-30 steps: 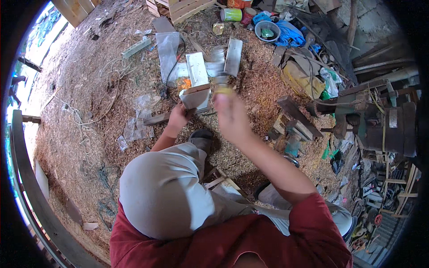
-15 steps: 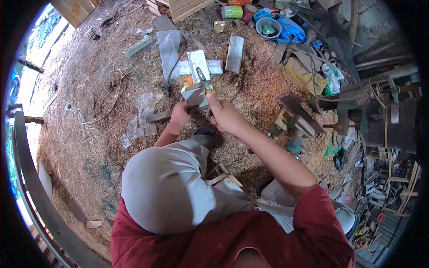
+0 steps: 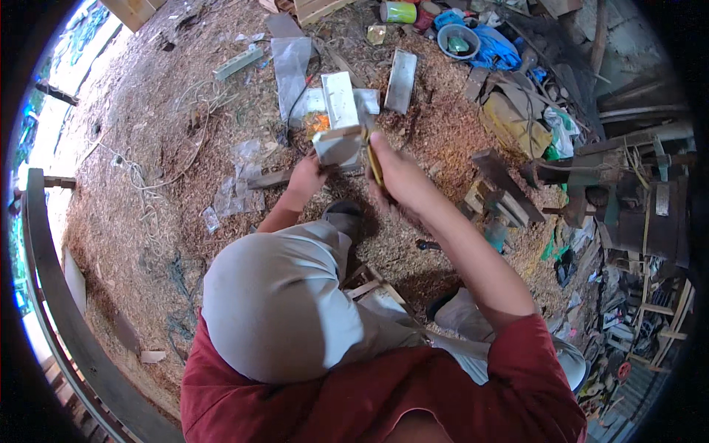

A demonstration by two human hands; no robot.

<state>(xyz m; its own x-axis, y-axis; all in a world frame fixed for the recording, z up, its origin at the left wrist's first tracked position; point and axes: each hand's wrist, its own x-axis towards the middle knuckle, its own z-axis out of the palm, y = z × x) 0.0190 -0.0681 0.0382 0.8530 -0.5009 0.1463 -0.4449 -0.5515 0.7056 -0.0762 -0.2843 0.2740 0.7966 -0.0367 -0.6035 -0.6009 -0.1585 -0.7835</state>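
My left hand (image 3: 306, 177) is closed on the near left side of a white block (image 3: 340, 150) with a bare wood strip along its far edge. In my right hand (image 3: 399, 173) is a yellow-handled tool (image 3: 375, 161) that looks like pliers, held upright against the block's right side. Motion smears its metal end and my right fingers. Just beyond the block, a white board (image 3: 340, 101) lies across another white piece (image 3: 368, 100). Something orange (image 3: 318, 122) shows beside them. A dark wooden bar (image 3: 270, 179) lies left of my left hand.
Wood shavings (image 3: 185, 244) cover the ground. A separate white block (image 3: 400, 81) lies farther right. A bucket (image 3: 455, 41) and blue plastic (image 3: 496, 49) are at the far right, with a dark timber piece (image 3: 508, 184) nearer. A white power strip (image 3: 238, 64) and loose cord lie left.
My right hand has moved slightly right and the pliers have swung from pointing over the white board to the block's right side. My left hand keeps its hold. The whole view has shifted a little.
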